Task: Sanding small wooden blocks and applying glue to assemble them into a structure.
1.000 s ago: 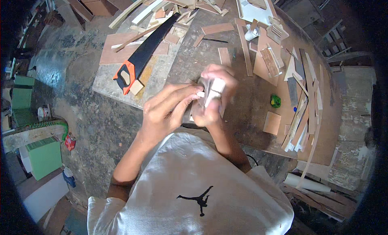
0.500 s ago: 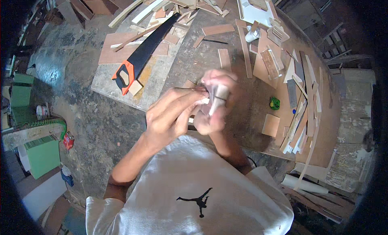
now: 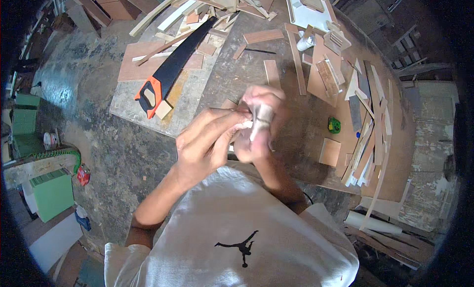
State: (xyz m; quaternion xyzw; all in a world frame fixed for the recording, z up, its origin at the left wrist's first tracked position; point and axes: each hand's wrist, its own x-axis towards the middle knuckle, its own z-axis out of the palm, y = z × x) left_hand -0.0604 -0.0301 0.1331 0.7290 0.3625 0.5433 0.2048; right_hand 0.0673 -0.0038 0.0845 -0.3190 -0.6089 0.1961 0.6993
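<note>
Above the near edge of the workbench, my two hands meet in front of my chest. My left hand [image 3: 205, 136] is closed in a pinch on a small pale piece [image 3: 248, 123] that looks like wood. Wrapped round a pale, flat, folded-looking pad [image 3: 263, 114], my right hand [image 3: 267, 96] is blurred by motion. The pad presses against or lies close beside the small piece; contact is hidden by the fingers. To the left of my hands lies a handsaw [image 3: 180, 57] with a black blade and an orange and black handle.
Wood offcuts [image 3: 368, 139] are heaped on the bench's right side, near a green tape measure [image 3: 334, 124]. A white bottle [image 3: 306, 41] stands farther back. Several strips [image 3: 173, 18] lie at the far left. Green boxes [image 3: 52, 193] stand on the floor at left.
My right hand and the pad have shifted slightly left, closer to my left hand. The whole view has moved a little. Both grips stay the same.
</note>
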